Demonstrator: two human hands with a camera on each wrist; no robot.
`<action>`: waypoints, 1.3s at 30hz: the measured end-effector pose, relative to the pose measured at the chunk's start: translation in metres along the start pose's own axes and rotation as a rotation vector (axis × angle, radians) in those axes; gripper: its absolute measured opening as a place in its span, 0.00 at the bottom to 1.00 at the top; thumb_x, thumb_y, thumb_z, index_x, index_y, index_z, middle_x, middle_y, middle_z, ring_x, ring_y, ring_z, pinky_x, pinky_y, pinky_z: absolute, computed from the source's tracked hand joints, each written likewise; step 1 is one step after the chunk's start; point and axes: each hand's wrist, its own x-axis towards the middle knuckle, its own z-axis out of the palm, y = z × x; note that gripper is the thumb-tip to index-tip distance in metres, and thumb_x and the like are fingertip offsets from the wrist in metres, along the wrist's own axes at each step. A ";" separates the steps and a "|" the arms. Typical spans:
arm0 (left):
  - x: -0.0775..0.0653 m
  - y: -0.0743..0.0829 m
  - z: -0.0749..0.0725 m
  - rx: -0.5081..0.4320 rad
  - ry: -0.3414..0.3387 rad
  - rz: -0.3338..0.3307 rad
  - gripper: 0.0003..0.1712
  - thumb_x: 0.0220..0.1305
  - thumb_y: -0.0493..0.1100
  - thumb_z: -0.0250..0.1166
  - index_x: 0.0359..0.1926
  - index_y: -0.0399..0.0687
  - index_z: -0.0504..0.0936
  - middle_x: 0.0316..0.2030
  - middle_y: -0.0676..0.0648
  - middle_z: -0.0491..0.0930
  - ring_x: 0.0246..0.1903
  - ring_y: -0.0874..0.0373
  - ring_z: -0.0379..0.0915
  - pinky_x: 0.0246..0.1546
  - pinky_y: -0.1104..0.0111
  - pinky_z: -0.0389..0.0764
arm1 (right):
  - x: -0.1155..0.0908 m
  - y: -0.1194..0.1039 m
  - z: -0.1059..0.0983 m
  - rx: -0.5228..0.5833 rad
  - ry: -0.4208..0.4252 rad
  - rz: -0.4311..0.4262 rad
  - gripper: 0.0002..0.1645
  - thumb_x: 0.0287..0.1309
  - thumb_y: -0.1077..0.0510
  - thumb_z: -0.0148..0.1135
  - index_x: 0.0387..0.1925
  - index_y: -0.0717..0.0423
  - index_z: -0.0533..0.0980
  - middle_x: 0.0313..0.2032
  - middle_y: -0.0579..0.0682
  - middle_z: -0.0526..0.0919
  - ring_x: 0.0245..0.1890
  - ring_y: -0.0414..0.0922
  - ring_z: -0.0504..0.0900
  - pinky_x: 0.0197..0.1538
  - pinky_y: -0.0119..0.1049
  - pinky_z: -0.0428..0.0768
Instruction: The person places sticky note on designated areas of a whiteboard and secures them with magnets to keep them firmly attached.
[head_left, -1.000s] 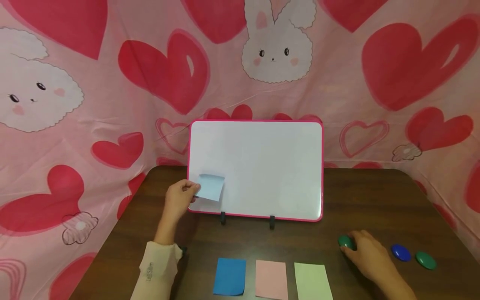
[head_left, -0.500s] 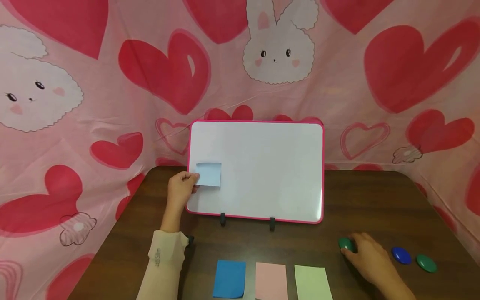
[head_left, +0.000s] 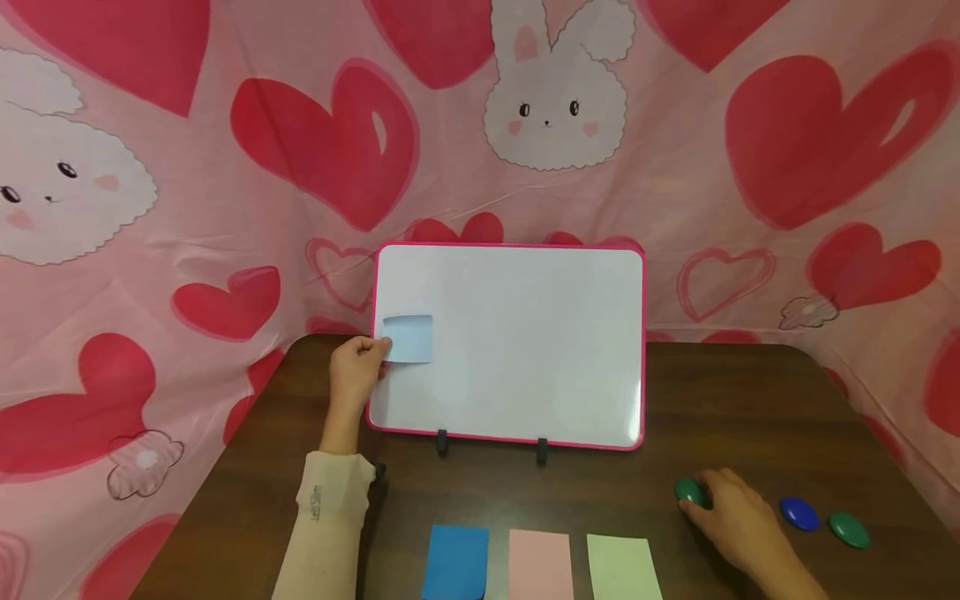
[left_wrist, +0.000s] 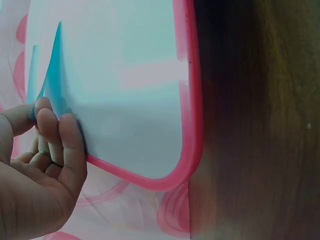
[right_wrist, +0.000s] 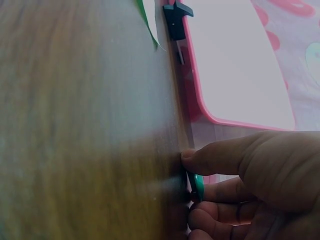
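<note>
My left hand (head_left: 356,367) pinches the left edge of a light blue sticky note (head_left: 409,340) between thumb and fingers. The note stands in front of the left part of a whiteboard (head_left: 517,333) with a pink frame. In the left wrist view the note (left_wrist: 56,75) is seen edge-on and bent, its far end away from the board. On the table at the right, my right hand (head_left: 738,517) grips a round green magnet (head_left: 690,492). The right wrist view shows the magnet (right_wrist: 199,186) between thumb and fingers, partly hidden by them.
Blue (head_left: 456,560), pink (head_left: 540,563) and light green sticky notes (head_left: 624,567) lie in a row near the front. A blue magnet (head_left: 800,514) and another green magnet (head_left: 849,529) lie right of my right hand. Black stand clips (head_left: 542,451) hold the whiteboard's lower edge.
My left hand has raised the light blue note along the board and a little to the left, and the note has levelled out. The right hand stays at the green magnet.
</note>
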 end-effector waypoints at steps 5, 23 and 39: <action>0.000 0.000 -0.001 0.069 0.032 0.021 0.18 0.68 0.52 0.67 0.36 0.38 0.83 0.24 0.44 0.81 0.21 0.55 0.75 0.25 0.66 0.75 | 0.000 -0.002 0.000 0.001 -0.001 0.006 0.31 0.56 0.52 0.74 0.48 0.75 0.75 0.44 0.68 0.79 0.45 0.68 0.80 0.44 0.63 0.77; -0.002 -0.004 0.008 0.319 0.151 0.138 0.19 0.68 0.54 0.65 0.33 0.41 0.80 0.28 0.43 0.80 0.32 0.44 0.74 0.36 0.53 0.72 | 0.001 -0.004 0.000 0.004 -0.015 0.023 0.31 0.56 0.53 0.74 0.49 0.76 0.75 0.44 0.67 0.79 0.46 0.69 0.79 0.45 0.64 0.76; -0.002 -0.004 0.013 0.337 0.191 0.135 0.20 0.68 0.56 0.64 0.39 0.42 0.77 0.35 0.41 0.78 0.38 0.42 0.75 0.44 0.47 0.72 | 0.001 -0.002 0.000 0.005 -0.008 0.021 0.31 0.56 0.52 0.74 0.49 0.75 0.75 0.45 0.68 0.79 0.46 0.69 0.79 0.45 0.64 0.76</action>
